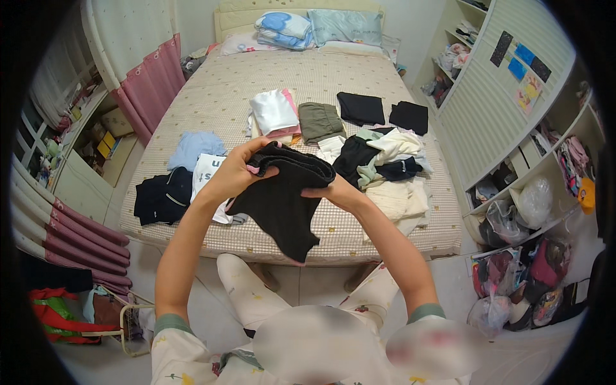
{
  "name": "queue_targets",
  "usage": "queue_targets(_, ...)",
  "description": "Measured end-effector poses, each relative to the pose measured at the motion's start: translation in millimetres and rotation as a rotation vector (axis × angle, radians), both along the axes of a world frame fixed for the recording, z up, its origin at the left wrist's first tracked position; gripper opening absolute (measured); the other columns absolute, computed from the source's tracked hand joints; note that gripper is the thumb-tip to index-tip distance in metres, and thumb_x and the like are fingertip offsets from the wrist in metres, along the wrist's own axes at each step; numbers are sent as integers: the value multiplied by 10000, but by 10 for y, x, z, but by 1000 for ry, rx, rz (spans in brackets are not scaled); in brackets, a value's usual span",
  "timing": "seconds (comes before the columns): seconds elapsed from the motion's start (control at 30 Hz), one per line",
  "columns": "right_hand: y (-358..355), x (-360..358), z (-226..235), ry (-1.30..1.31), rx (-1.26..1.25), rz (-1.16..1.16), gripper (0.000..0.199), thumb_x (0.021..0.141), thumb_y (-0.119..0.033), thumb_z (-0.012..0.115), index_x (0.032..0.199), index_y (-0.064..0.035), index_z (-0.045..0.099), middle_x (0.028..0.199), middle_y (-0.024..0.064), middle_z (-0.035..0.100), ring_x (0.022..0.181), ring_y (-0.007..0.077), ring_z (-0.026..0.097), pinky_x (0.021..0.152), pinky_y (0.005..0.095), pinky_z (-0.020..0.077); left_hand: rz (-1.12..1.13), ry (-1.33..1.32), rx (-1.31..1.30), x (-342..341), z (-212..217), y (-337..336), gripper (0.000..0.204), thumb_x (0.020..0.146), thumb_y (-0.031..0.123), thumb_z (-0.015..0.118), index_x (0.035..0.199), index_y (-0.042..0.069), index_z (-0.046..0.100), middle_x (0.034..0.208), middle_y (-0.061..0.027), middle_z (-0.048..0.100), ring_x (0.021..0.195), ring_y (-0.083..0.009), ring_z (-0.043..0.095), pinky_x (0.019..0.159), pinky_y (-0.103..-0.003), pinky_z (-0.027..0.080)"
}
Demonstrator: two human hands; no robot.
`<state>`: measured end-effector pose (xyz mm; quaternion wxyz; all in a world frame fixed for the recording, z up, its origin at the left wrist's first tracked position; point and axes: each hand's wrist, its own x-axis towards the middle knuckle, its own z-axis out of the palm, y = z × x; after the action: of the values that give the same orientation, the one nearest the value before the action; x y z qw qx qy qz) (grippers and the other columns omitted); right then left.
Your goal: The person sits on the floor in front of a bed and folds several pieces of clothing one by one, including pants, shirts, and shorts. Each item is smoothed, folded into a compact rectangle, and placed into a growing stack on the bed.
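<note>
A black garment (282,205), gathered at its top edge and hanging loose below, is held up between both hands over the bed's near edge. My left hand (240,170) grips its upper left corner, where a bit of pink shows. At its right side my right hand (335,192) pinches the edge, the fingers partly behind the cloth. Beyond it lie a folded white garment (274,110) on a pink one, a folded olive garment (321,122) and two folded black pieces, one a black rectangle (360,108). A loose heap of black, green and cream clothes (388,154) is to the right.
On the bed's left side are a light blue garment (194,147), a navy garment (160,199) and a printed white shirt (208,176). Pillows and a folded quilt (282,27) rest at the headboard. Shelves with bags (504,221) stand right; pink-and-white curtains (151,70) hang left.
</note>
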<state>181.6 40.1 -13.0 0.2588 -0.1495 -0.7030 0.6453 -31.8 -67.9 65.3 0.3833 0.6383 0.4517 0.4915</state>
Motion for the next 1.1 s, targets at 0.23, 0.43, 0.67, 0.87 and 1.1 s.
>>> queue_targets(0.23,476,-307,-238,-171,603,-519,304,792,-86,682,1070,-29,571,918,223,653,861,378,633,712,390,488,449,418,78,-608,-696,454,195,804,88,731,909,10,586,810,-66,687,703,-95,586,652,-250,450)
queue_targets(0.43,328,-32,-368,-197,883,-531,281,746,25,618,991,-52,505,855,156,632,872,385,591,731,425,471,325,77,184,-422,-1013,348,110,812,-45,633,850,9,545,943,-101,711,925,-156,651,825,-272,491)
queue_targets(0.67,-213,339,-1842,-595,627,-258,359,710,16,624,1013,-106,474,764,211,609,738,420,605,638,507,442,226,113,-376,-254,-2963,-341,144,844,28,646,876,43,506,789,-35,659,814,-123,628,751,-250,475)
queue_targets(0.87,-233,434,-2718,-604,513,-478,323,799,-132,688,1045,-49,496,776,196,626,753,403,623,674,462,483,330,94,-462,-124,-3583,-229,198,826,100,689,932,26,539,856,-69,619,794,-173,607,728,-310,470)
queue_targets(1.1,325,196,-2806,-928,44,-1087,839,634,-384,857,1199,72,435,1228,238,482,1163,349,476,964,385,402,1103,470,-443,-43,-3614,42,404,855,388,638,837,-3,539,781,-119,597,775,-311,607,742,-433,476)
